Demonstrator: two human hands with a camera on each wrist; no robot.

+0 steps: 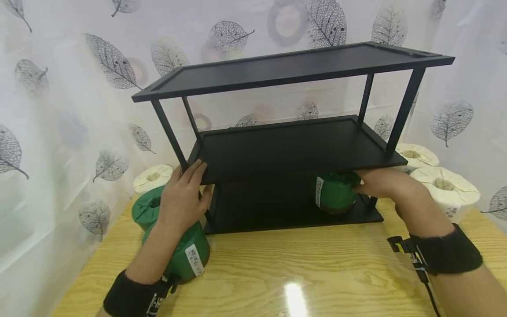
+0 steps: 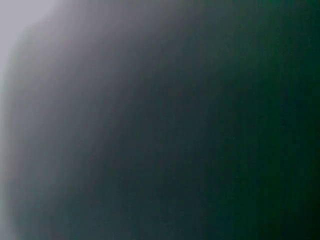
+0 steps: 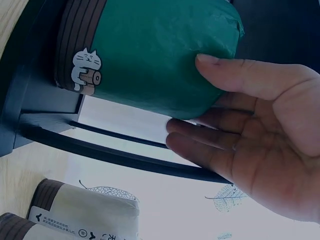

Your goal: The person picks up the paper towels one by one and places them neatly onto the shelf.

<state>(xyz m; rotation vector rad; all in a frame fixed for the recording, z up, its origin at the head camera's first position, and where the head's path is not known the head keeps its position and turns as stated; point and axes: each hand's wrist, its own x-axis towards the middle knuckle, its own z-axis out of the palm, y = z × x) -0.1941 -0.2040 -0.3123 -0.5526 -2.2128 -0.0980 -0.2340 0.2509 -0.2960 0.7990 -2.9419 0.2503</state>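
A black shelf rack [image 1: 273,147] with three levels stands on the table. My left hand [image 1: 180,202] grips the left front corner of its middle shelf, fingers on top and thumb lower down. Below that shelf, at the right of the bottom level, sits a green-wrapped toilet paper roll [image 1: 336,196]. My right hand [image 1: 382,185] reaches in from the right side and holds this roll. In the right wrist view, the thumb presses the green wrapper [image 3: 155,55], which shows a cat print, and the fingers lie along its other side. The left wrist view is a dark blur.
Green-wrapped rolls [image 1: 184,259] stand left of the rack, partly behind my left forearm. A white-wrapped roll [image 1: 153,177] is behind them. More white-wrapped rolls [image 1: 445,189] stand at the right, close to my right forearm. A leaf-patterned curtain [image 1: 245,26] hangs behind the wooden table [image 1: 253,268].
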